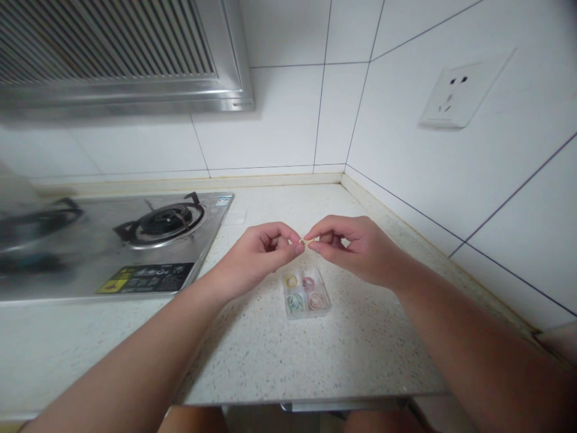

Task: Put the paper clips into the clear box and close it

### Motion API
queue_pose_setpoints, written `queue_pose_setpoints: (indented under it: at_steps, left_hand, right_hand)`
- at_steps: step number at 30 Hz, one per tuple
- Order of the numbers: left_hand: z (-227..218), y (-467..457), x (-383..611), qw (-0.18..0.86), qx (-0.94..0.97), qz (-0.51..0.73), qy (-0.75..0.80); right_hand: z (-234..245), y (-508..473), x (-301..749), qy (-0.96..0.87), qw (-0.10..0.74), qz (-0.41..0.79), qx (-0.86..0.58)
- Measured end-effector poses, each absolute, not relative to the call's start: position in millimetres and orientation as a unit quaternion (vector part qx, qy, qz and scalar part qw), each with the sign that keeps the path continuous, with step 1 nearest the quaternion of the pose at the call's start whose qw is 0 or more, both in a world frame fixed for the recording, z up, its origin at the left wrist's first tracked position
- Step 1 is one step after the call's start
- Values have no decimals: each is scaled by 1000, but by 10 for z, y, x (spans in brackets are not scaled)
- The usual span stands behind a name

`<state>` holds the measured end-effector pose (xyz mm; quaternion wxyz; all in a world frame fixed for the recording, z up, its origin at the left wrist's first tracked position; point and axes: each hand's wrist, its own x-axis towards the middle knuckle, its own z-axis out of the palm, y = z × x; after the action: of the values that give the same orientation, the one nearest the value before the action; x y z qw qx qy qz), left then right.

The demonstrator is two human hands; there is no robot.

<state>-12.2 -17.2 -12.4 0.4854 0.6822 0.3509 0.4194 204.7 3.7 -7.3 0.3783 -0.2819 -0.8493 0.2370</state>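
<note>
Two hands meet over the worktop (270, 355), towards its back right corner. The left hand (258, 255) and right hand (358, 248) both pinch one small pale ring (303, 242) between thumb and forefinger, other fingers curled. Beneath it lies one clear box (306, 310), its four compartments holding coloured rings.

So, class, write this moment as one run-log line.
left hand: pinching small ring | right hand: pinching small ring | nearby: clear four-compartment box of coloured rings on counter
</note>
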Motion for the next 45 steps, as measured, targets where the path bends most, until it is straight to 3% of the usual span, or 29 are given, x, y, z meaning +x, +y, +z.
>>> queue_pose_setpoints:
  at_steps: [16, 45]
  left_hand:
    - [-151, -164, -148, 457, 698, 418, 360]
    - [-85, -207, -125, 465, 684, 450, 337]
  right_hand:
    - [-37, 33, 2035, -858, 367, 223, -282]
    - [-31, 1, 2005, -831, 369, 301, -286]
